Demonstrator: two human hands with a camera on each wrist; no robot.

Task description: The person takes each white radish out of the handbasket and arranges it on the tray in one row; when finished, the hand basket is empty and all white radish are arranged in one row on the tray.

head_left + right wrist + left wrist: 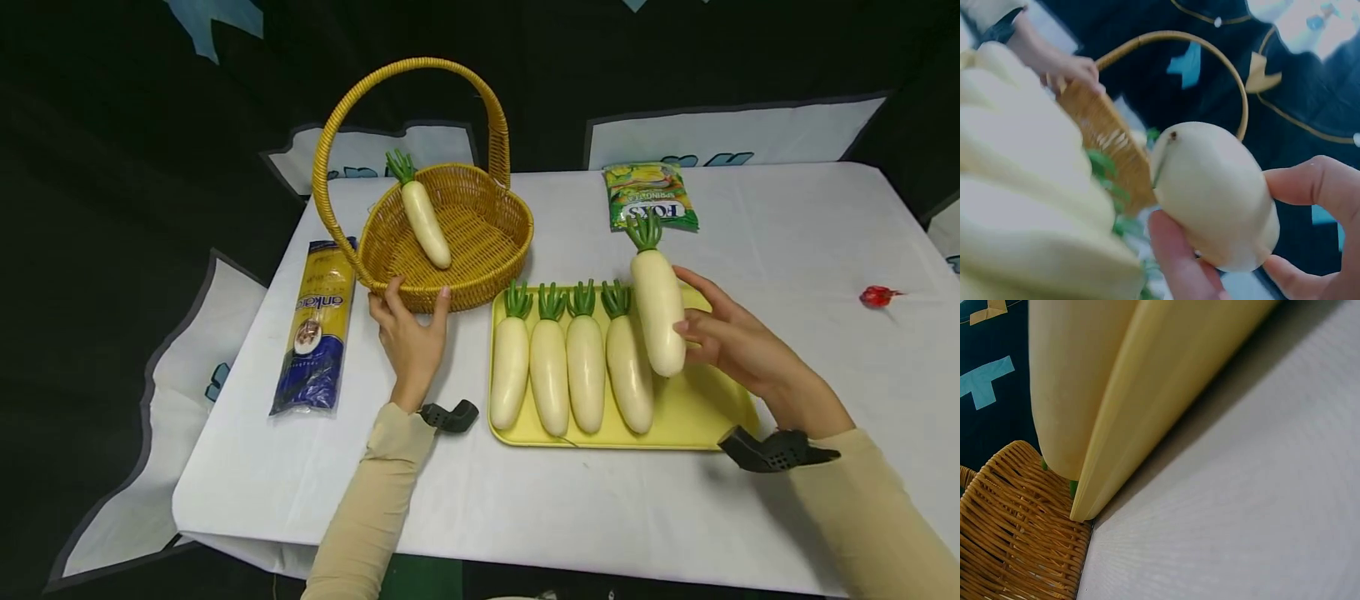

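My right hand grips a white radish with green stalks between thumb and fingers, raised over the yellow tray. In the right wrist view the held radish shows its blunt end toward the camera. Several more white radishes lie side by side on the tray, stalks pointing away. My left hand holds the near rim of the wicker basket, fingers over the edge and thumb in front. One radish leans inside that basket, its stalks above the rim.
Left of the basket lies a yellow and blue pasta packet. A green and yellow candy bag is behind the tray. Far right sits a small red wrapped sweet. The basket's tall handle arches upward. White cloth covers the table.
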